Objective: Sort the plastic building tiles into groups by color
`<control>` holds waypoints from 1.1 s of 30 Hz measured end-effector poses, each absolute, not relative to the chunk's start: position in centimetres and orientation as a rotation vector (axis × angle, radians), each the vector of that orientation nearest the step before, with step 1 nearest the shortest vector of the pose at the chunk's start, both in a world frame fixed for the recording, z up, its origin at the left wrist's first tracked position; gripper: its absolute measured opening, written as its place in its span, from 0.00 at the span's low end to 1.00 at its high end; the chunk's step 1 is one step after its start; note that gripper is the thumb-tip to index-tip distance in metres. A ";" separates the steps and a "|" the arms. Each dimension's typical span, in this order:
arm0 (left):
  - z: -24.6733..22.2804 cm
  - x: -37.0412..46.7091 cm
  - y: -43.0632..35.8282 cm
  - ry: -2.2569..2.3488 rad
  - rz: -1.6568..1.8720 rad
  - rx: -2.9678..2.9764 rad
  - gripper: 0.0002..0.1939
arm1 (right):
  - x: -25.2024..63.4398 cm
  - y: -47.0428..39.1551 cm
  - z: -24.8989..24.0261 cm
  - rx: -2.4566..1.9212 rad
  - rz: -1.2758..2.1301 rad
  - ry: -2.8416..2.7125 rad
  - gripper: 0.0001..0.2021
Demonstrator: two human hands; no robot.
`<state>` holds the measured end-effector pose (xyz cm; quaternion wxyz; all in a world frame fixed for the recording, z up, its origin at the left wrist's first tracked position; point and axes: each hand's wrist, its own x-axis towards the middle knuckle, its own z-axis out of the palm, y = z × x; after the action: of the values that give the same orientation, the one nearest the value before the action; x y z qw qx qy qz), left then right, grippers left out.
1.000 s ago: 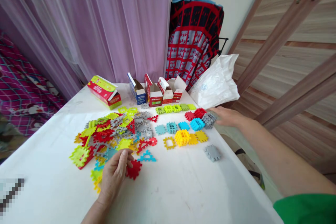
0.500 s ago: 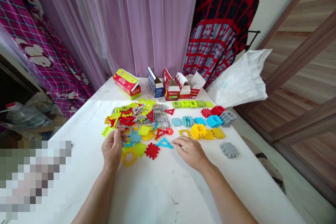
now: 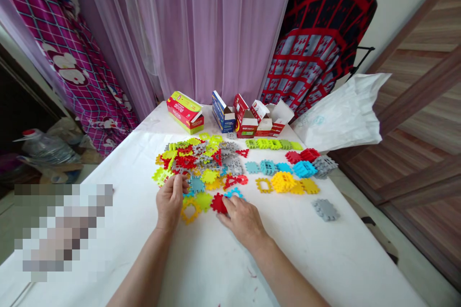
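My right hand [image 3: 243,216] has its thumb and fingers closed on the right edge of a red square interlocking tile [image 3: 217,203] lying on the table. A blue triangular frame piece [image 3: 234,193] is just beyond its fingers. My left hand [image 3: 172,199] is closed at the near left of a mixed pile of tiles [image 3: 192,156]; whatever its curled fingers hold is hidden. Between the hands are a yellow ring-shaped tile [image 3: 190,211], a lime-green tile [image 3: 204,201] and a teal tile [image 3: 196,184]. Red triangular and round pieces [image 3: 236,181] sit behind the red tile.
To the right, tiles are grouped by colour: a lime row [image 3: 273,144], blue [image 3: 304,169], yellow [image 3: 284,181], red [image 3: 309,155] and grey [image 3: 326,209]. Small cardboard boxes [image 3: 247,127] stand along the back edge. A white bag [image 3: 338,115] is at the right.
My right hand has moved left, from beside the blue triangle to the red square tile, and closed on its edge. My left hand stays by the pile. The view has shifted slightly.
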<state>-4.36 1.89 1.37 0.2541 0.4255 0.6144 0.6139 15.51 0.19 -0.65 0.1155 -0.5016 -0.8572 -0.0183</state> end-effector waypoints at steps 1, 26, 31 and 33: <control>1.3 -4.1 1.7 1.671 1.633 1.188 0.16 | 15.6 0.3 -1.0 -1.441 -0.086 -2.495 0.07; 0.4 -2.0 0.9 1.598 1.372 1.488 0.20 | 16.6 1.6 -1.2 -1.303 0.007 -2.127 0.17; 0.5 -1.8 0.8 1.556 1.349 1.477 0.17 | 17.1 1.8 -1.0 -1.312 0.758 -1.440 0.25; 0.4 -1.6 0.8 1.517 1.306 1.455 0.17 | 17.1 1.7 -1.2 -1.280 1.047 -1.241 0.26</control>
<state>-1.58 0.80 0.38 0.3276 0.5556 0.5791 0.4986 17.06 1.74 -1.22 0.5116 -0.5320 -0.5158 0.4350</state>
